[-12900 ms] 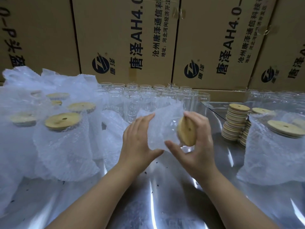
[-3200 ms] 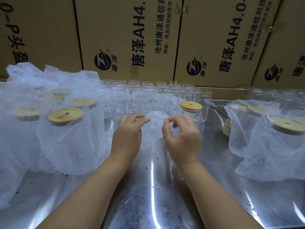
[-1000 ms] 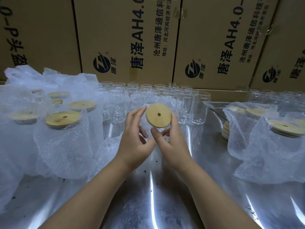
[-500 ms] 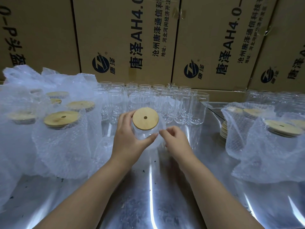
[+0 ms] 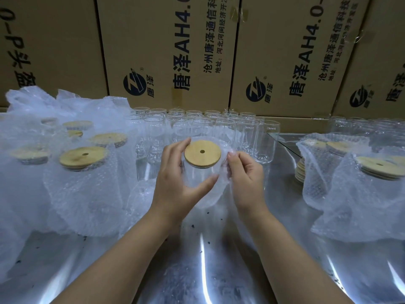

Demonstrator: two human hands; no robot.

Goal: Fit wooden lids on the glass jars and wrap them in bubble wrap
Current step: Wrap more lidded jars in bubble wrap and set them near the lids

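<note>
1. At the middle of the shiny table [image 5: 203, 270], you are holding a glass jar [image 5: 200, 181] with its wooden lid [image 5: 202, 153] sitting on the mouth, the lid's small hole facing up.
2. Your left hand [image 5: 175, 185] is gripping the jar, fingers curling behind it and the thumb crossing its front below the lid.
3. Your right hand [image 5: 246, 178] is pinching a bubble wrap sheet [image 5: 223, 134] at the jar's right side, fingertips bunching together on the film.
4. That sheet is showing behind and below the jar; whether it is closing round the front cannot be told.
5. Bare jars [image 5: 247, 132] are standing in rows just behind, mouths open.
6. Wrapped, lidded jars [image 5: 83, 185] are crowding your left and more wrapped jars [image 5: 372, 194] your right, with a lid stack [image 5: 299, 172] peeking out beside them.
7. Cardboard boxes [image 5: 166, 51] are lining the back.
</note>
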